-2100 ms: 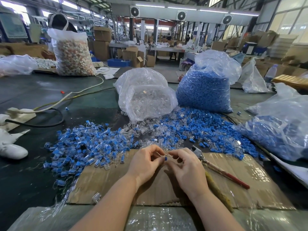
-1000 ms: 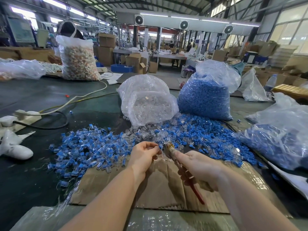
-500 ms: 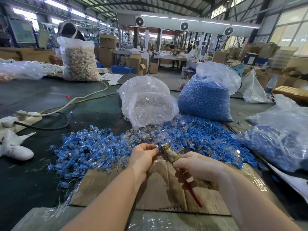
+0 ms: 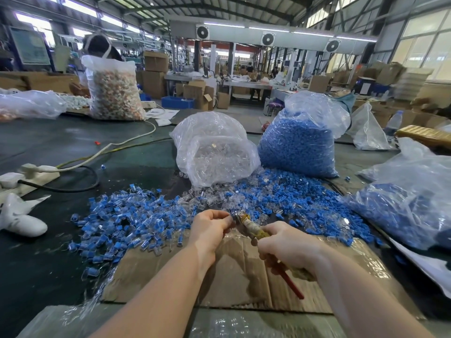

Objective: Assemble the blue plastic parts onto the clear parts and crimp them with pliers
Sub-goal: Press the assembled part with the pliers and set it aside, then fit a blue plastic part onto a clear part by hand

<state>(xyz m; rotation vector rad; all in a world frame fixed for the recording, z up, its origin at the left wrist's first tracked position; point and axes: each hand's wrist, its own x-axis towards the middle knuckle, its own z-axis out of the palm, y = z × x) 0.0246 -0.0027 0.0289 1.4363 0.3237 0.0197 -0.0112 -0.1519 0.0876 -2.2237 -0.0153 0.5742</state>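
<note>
Since two seconds ago your right hand [image 4: 290, 247] has picked the pliers [image 4: 258, 234] off the cardboard sheet [image 4: 234, 276] and brought their nose up to your left hand [image 4: 210, 228]; over the last half second little has shifted. Your right fingers are wrapped round the handles, one red grip poking out below your palm. Your left fingers pinch something small at the plier tips, presumably the assembled piece, though it is hidden and I cannot tell its colour. Loose blue parts [image 4: 288, 193] and clear parts [image 4: 212, 196] lie scattered on the desk [image 4: 48, 264] just beyond your hands, spilled from the bag of clear parts [image 4: 214, 152] and the bag of blue parts [image 4: 297, 147]. These pieces look light, rigid and slick, likely to crack if over-squeezed; hold the clear body by its sides and crimp gently.
</note>
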